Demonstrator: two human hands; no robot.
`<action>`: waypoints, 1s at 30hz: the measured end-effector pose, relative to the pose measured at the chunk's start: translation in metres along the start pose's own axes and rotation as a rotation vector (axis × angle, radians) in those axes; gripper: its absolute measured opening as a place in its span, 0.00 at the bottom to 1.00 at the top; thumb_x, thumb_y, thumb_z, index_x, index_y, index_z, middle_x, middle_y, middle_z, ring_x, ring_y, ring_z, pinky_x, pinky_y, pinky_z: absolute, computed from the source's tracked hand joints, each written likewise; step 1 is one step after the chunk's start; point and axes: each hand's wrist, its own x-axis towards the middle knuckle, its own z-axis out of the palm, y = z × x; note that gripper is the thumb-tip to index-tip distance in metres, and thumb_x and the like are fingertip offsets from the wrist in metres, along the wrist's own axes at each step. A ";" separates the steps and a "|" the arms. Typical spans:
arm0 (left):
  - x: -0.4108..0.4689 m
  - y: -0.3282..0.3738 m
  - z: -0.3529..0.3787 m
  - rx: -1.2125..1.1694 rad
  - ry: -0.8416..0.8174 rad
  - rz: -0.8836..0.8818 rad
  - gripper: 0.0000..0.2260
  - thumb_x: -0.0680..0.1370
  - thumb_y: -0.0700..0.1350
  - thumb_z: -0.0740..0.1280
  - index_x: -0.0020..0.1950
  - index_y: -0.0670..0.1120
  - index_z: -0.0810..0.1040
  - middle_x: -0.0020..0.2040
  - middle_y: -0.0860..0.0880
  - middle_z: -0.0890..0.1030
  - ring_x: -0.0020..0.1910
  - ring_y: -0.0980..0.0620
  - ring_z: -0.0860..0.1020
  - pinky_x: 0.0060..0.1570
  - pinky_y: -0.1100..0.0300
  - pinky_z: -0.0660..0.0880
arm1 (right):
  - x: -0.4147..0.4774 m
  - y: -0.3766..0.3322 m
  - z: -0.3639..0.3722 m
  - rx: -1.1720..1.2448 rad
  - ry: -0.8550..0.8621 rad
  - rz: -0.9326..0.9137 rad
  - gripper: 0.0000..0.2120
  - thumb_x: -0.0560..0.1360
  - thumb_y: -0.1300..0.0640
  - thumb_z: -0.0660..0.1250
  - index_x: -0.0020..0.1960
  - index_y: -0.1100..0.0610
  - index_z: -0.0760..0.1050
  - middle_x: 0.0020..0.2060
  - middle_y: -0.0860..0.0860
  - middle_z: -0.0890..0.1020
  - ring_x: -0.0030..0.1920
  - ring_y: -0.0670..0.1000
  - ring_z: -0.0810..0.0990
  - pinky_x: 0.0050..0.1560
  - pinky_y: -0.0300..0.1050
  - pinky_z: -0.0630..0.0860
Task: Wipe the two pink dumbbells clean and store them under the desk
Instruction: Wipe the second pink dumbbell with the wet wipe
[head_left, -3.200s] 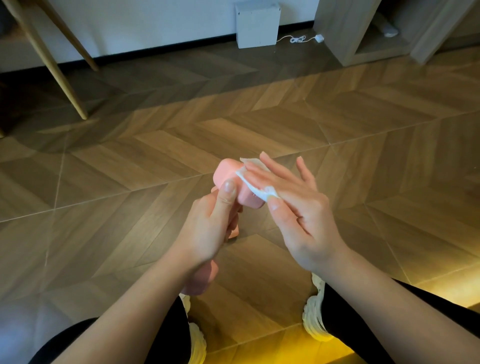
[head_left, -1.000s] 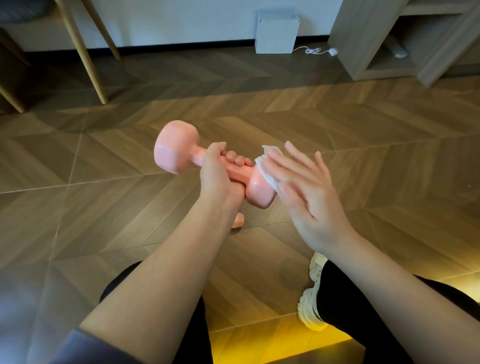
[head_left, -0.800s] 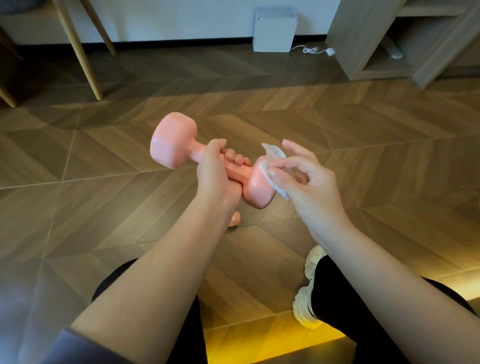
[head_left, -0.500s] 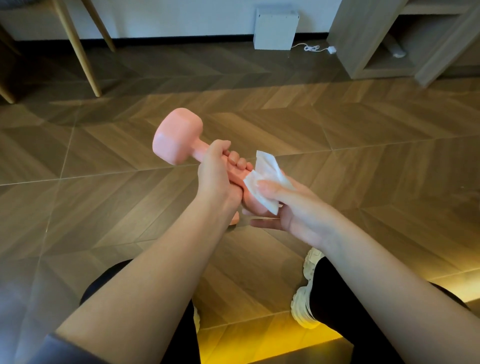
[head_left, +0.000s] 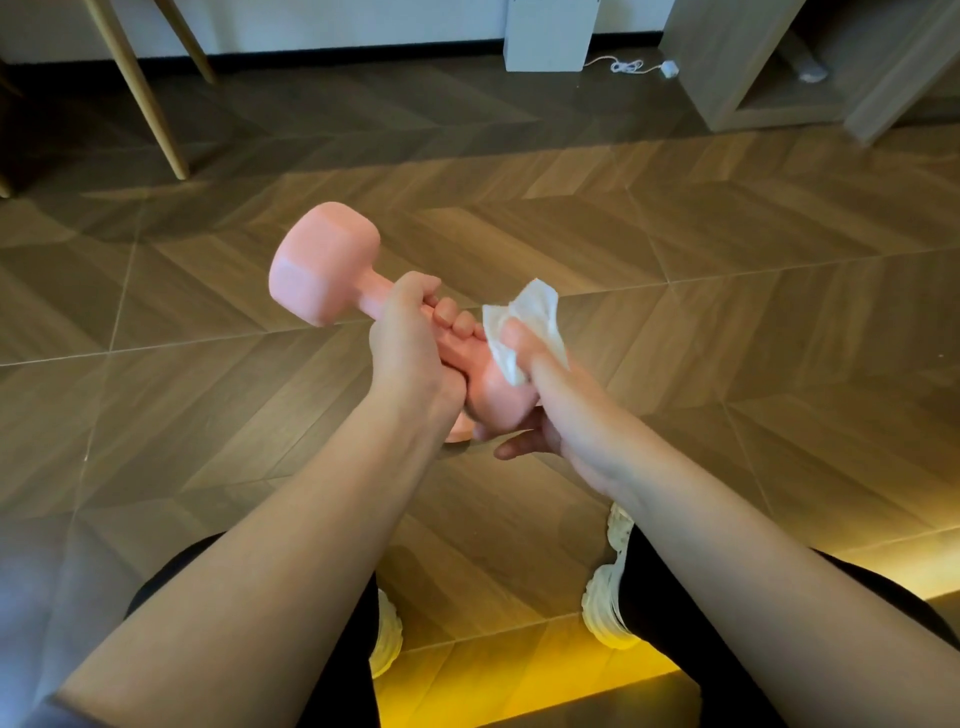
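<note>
I hold a pink dumbbell (head_left: 323, 262) in the air above the wooden floor, its far head up and to the left. My left hand (head_left: 410, 343) is closed around its handle. My right hand (head_left: 540, 400) cups the near head from below and the right, with a white wipe (head_left: 527, 325) pressed on that head under my thumb. A small patch of pink (head_left: 460, 432) shows on the floor below my hands; it looks like part of the second dumbbell, mostly hidden.
A wooden desk or cabinet base (head_left: 769, 67) with an open space stands at the far right. A white box (head_left: 550, 34) and a cable (head_left: 628, 66) lie by the wall. Wooden furniture legs (head_left: 140, 98) are at the far left. My shoes (head_left: 605, 597) rest on the floor below.
My right hand turned from flat against the near head's end to cupping it from underneath, carrying the wipe up onto that head. The dumbbell tilted a little more upright.
</note>
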 end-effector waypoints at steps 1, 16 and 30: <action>0.000 0.001 0.001 0.003 0.003 -0.001 0.12 0.78 0.38 0.60 0.37 0.47 0.61 0.24 0.52 0.61 0.21 0.54 0.62 0.25 0.63 0.66 | 0.000 -0.001 -0.002 0.035 -0.017 0.025 0.22 0.80 0.40 0.58 0.64 0.55 0.73 0.47 0.63 0.84 0.40 0.57 0.84 0.35 0.48 0.80; 0.003 0.005 0.001 -0.070 -0.013 -0.046 0.13 0.77 0.38 0.59 0.36 0.48 0.59 0.25 0.52 0.60 0.22 0.53 0.61 0.26 0.63 0.66 | -0.003 0.007 -0.008 0.022 -0.059 -0.047 0.32 0.71 0.38 0.66 0.71 0.49 0.64 0.57 0.61 0.79 0.46 0.56 0.83 0.39 0.48 0.79; -0.002 0.004 0.007 -0.093 -0.006 -0.006 0.14 0.78 0.43 0.63 0.36 0.47 0.62 0.24 0.53 0.62 0.21 0.55 0.62 0.26 0.63 0.67 | -0.009 0.002 -0.005 0.204 -0.031 0.026 0.28 0.71 0.42 0.67 0.69 0.48 0.67 0.50 0.60 0.83 0.41 0.55 0.84 0.32 0.43 0.76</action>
